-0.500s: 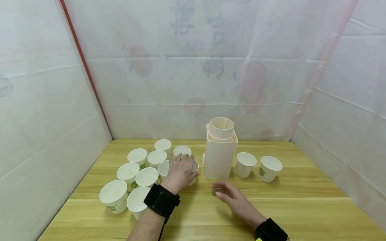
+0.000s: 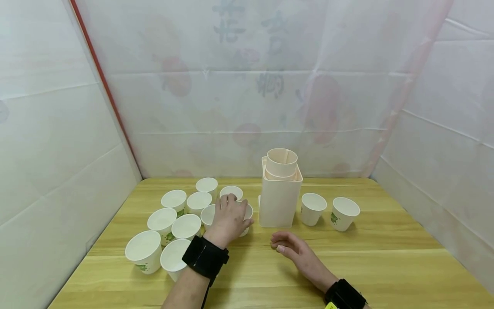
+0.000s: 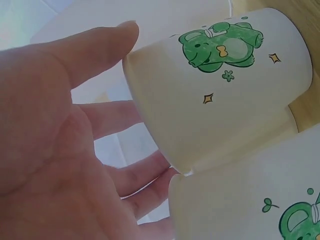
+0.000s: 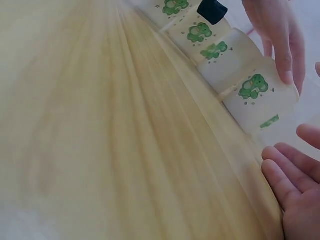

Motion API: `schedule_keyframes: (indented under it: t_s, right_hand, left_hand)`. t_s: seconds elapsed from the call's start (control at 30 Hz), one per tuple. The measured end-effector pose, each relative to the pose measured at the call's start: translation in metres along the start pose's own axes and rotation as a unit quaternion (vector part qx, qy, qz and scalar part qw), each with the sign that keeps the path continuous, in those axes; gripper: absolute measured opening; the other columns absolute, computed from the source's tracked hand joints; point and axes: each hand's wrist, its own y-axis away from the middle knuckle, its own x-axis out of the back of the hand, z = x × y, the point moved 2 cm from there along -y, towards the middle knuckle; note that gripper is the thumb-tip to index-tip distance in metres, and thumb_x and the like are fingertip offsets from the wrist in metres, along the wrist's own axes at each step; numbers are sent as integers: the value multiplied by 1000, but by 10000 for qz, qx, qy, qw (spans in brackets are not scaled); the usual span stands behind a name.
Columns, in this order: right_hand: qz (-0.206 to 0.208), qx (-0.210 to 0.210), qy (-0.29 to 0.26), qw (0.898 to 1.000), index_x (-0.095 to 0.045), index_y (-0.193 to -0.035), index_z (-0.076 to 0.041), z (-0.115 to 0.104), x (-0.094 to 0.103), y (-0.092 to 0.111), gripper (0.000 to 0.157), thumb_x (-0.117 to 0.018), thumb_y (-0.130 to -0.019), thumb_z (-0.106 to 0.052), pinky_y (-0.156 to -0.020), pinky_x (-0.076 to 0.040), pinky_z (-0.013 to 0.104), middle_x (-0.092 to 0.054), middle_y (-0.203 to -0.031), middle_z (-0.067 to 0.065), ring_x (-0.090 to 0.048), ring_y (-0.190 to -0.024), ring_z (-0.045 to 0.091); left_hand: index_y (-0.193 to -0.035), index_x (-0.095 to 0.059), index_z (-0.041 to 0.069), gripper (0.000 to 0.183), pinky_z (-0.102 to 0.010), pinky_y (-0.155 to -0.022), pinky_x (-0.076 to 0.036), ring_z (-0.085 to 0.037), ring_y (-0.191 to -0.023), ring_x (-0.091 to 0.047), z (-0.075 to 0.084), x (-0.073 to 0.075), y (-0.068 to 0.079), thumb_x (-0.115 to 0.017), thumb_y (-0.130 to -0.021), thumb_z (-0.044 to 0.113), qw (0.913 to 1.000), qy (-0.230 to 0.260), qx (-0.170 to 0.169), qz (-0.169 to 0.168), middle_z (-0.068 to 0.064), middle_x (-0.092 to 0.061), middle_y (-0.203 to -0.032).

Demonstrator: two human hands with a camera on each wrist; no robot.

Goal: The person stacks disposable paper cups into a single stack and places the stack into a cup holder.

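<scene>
My left hand reaches over the rightmost paper cup of the left group. In the left wrist view, the thumb touches the rim of this white paper cup, printed with a green bear, and the fingers lie on the rim's other side, pinching it. A neighbouring paper cup stands close beside it. On the table in front of the cream square holder lies my right hand, fingers loosely bent and holding nothing. The right wrist view shows its relaxed fingers near the cups.
Several white paper cups stand in rows on the left, among them a front one. Two more cups stand right of the holder, from which a round cream tube rises. Pale cloth walls border the wooden table.
</scene>
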Motion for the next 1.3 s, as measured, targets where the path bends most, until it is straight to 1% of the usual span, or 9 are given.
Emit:
schedule_keyframes:
  t_s: [0.2,0.37,0.5,0.63,0.73,0.83,0.97,1.13,1.3]
  right_hand:
    - [83,59,-31,9999,-36,-129,1,0,0,2,35,-40,-99,-14,-95,-40,34,-44,-126,25,-44,-114,35]
    - [111,73,-73,9999,-37,-129,1,1,0,1,34,-41,-98,-13,-95,-41,34,-44,-125,25,-45,-114,35]
    - [122,41,-159,9998,-36,-129,2,0,0,2,35,-42,-98,-13,-95,-40,34,-43,-126,25,-44,-114,35]
    - [152,32,-134,9998,-35,-130,2,-1,-1,3,36,-43,-98,-13,-95,-41,31,-43,-126,25,-44,-114,35]
    - [152,11,-120,9998,-34,-131,2,-1,-2,2,37,-43,-97,-13,-94,-41,28,-43,-127,25,-44,-115,35]
    - [138,12,-158,9998,-33,-132,1,0,-1,2,39,-44,-97,-11,-93,-41,28,-41,-128,25,-42,-116,36]
    - [107,136,-176,9997,-33,-134,-3,-1,-1,2,43,-49,-94,-8,-94,-42,31,-41,-128,23,-42,-116,36]
    - [93,75,-32,9999,-31,-136,-12,-3,-2,3,54,-58,-89,-10,-97,-40,37,-42,-132,17,-43,-117,30]
    - [205,-41,250,9995,-26,-140,-22,-3,-1,5,68,-65,-85,-16,-105,-26,46,-30,-144,8,-32,-127,22]
  left_hand:
    - [-110,-62,15,47,-46,-84,-35,-34,-101,-38,0,1,0,-70,-77,47,10000,-19,-6,-6,-20,-46,-110]
    - [-113,-61,18,54,-42,-78,-34,-31,-96,-37,2,3,1,-71,-73,53,9999,103,-19,-132,-16,-45,-108]
    - [-106,-59,14,56,-40,-74,-34,-30,-89,-38,4,5,2,-72,-70,55,9995,179,-83,-233,-11,-48,-96]
    - [-102,-56,12,55,-39,-71,-36,-28,-83,-41,7,7,2,-70,-72,56,9990,188,-113,-400,-8,-52,-87]
    - [-107,-57,13,55,-39,-72,-39,-27,-85,-45,9,12,2,-66,-76,58,9982,382,-135,-441,-7,-55,-92]
    - [-114,-57,15,56,-42,-77,-42,-26,-89,-48,14,21,2,-61,-79,59,9958,763,-197,-469,-7,-56,-101]
    - [-120,-55,17,57,-41,-80,-45,-22,-94,-51,25,35,2,-56,-82,59,9896,1280,-484,-446,-7,-56,-108]
    - [-121,-51,18,56,-36,-78,-46,-19,-95,-52,39,46,5,-56,-83,59,9799,1679,-1051,-220,-5,-57,-110]
    - [-118,-52,14,57,-32,-74,-47,-17,-93,-53,51,46,8,-59,-82,57,9693,1754,-1714,163,-3,-58,-108]
